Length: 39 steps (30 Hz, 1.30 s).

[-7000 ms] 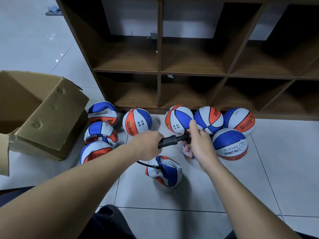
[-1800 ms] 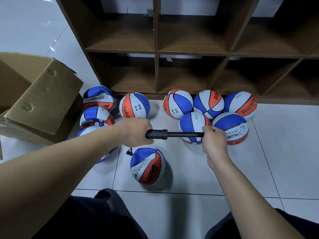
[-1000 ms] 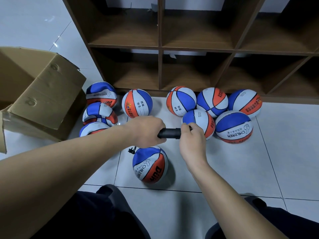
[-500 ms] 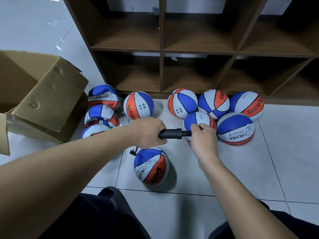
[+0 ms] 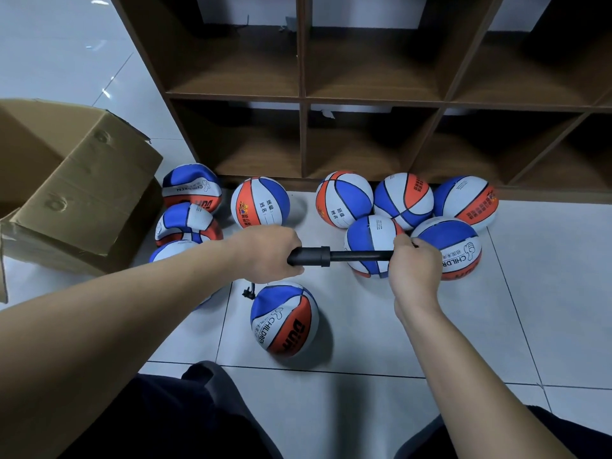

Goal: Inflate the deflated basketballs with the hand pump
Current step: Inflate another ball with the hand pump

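A black hand pump (image 5: pixel 326 256) lies level, held in the air, its thin rod drawn out of the thicker barrel toward 3 o'clock. A short black hose (image 5: pixel 249 292) hangs from the barrel's 9 o'clock end to the nearest basketball (image 5: pixel 284 320), a round blue, white and orange ball lettered "CHILDREN", on the tiled floor at 6 o'clock. Six more plump balls (image 5: pixel 344 199) lie from 12 to 2 o'clock. Three dented, slack balls (image 5: pixel 188 224) sit stacked at 10 o'clock.

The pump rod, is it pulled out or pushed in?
Pulled out: a bare rod shows between the barrel and the right hand.
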Each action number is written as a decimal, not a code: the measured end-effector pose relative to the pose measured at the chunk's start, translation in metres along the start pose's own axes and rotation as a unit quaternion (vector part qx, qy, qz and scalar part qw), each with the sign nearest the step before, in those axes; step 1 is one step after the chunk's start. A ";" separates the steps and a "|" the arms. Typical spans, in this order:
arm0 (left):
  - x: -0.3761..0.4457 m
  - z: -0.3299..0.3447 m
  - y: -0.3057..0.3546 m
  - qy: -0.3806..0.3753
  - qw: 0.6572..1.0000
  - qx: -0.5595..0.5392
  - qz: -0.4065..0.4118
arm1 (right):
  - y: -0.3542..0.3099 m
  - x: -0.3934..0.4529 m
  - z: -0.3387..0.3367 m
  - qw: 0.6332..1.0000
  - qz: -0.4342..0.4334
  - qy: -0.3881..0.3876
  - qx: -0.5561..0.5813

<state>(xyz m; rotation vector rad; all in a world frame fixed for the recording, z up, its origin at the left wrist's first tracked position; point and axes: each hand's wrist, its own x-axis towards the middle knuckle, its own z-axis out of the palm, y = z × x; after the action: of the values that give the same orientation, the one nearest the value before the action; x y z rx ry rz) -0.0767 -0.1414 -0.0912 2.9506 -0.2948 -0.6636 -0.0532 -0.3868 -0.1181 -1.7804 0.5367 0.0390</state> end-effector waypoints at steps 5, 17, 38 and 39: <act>0.001 0.000 0.001 -0.001 1.000 0.002 0.000 | 0.003 -0.006 0.013 0.999 -0.002 -0.026 -0.019; 0.006 0.002 0.016 0.023 0.999 -0.015 0.023 | 0.002 -0.027 0.031 0.992 -0.072 -0.075 -0.073; 0.003 0.001 -0.005 -0.010 0.998 -0.057 0.003 | -0.001 0.013 0.001 0.996 -0.029 -0.045 -0.068; 0.002 0.001 -0.007 -0.012 0.998 -0.055 0.000 | 0.000 0.018 -0.004 0.998 -0.018 -0.037 -0.055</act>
<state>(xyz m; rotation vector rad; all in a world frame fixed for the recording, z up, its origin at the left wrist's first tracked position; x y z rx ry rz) -0.0739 -0.1348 -0.0939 2.8403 -0.2532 -0.6925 -0.0383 -0.3961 -0.1221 -1.8878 0.4577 0.1107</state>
